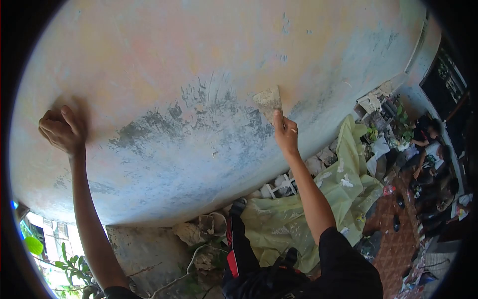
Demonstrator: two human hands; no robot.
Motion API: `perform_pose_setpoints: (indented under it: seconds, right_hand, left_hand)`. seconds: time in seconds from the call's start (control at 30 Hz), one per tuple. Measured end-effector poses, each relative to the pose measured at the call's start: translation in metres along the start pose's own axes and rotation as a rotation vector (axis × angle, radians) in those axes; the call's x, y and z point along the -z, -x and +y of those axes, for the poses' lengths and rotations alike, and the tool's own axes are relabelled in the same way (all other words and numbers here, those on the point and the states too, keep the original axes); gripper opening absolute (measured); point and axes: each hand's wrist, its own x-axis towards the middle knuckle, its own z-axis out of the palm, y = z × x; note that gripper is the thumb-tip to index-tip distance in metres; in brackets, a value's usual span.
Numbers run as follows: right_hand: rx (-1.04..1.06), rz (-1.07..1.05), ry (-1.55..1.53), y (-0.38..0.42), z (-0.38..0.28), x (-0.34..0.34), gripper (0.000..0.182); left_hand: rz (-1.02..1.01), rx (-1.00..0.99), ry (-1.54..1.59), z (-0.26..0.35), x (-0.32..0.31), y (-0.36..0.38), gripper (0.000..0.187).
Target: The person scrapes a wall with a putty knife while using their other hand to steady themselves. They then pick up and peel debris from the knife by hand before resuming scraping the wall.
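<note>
My right hand (pixel 286 133) is closed round the handle of a scraper (pixel 269 101), a wide putty knife with a stained, pale blade. Its blade lies at the painted wall (pixel 149 60), close to the right end of a dark grey patch (pixel 174 122) where the paint has come off. Farther left, my left hand (pixel 63 130) rests against the wall with its fingers curled in, and no tool shows in it. The wall's paint is faded yellow and pink above and bluish lower down.
A pale green sheet (pixel 279 219) littered with flakes covers the ground below the wall. Stones and rubble (pixel 318 162) line the wall's foot. Leafy plants (pixel 69 264) stand at lower left. Several people (pixel 433 159) sit at the right beside a red tiled floor (pixel 393 249).
</note>
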Motion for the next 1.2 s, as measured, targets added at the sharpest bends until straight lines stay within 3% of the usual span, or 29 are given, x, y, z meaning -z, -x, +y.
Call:
perform_pose_setpoints:
  seconds: [0.07, 0.13, 0.33, 0.57, 0.67, 0.73, 0.87, 0.97, 1.13, 1.2]
  right_hand:
    - [-0.044, 0.016, -0.103, -0.004, 0.000, -0.002, 0.050]
    - [-0.062, -0.020, -0.090, -0.037, -0.046, 0.010, 0.050]
    - [-0.067, 0.012, -0.106, 0.017, 0.026, -0.011, 0.053]
    - [-0.039, -0.011, -0.234, -0.025, -0.020, 0.004, 0.054]
    - [-0.018, 0.061, -0.150, 0.015, 0.018, -0.019, 0.055]
    - [-0.029, 0.098, -0.134, 0.021, 0.008, -0.022, 0.056]
    - [-0.050, -0.038, -0.163, -0.010, -0.033, 0.000, 0.056]
    - [0.050, -0.004, -0.123, 0.015, -0.003, -0.026, 0.056]
    - [-0.062, -0.060, -0.081, 0.014, -0.016, -0.019, 0.055]
    - [-0.056, -0.085, -0.279, -0.006, -0.028, -0.019, 0.053]
  left_hand:
    - [0.003, 0.006, -0.001, 0.001, 0.001, -0.004, 0.051]
    - [-0.026, 0.018, 0.009, 0.000, 0.000, 0.002, 0.052]
    - [-0.030, 0.000, -0.027, -0.003, 0.003, -0.001, 0.051]
    - [-0.036, -0.033, -0.041, -0.011, -0.002, 0.005, 0.051]
    - [-0.010, -0.017, -0.032, -0.004, 0.000, -0.002, 0.052]
    - [-0.038, 0.003, -0.034, -0.004, 0.000, -0.001, 0.052]
    - [-0.050, -0.031, -0.038, -0.010, -0.001, 0.006, 0.052]
    - [-0.016, -0.018, -0.015, -0.011, -0.004, -0.002, 0.051]
    - [-0.032, -0.016, -0.030, -0.009, -0.001, 0.001, 0.052]
    - [-0.051, -0.019, -0.033, -0.013, -0.001, 0.004, 0.053]
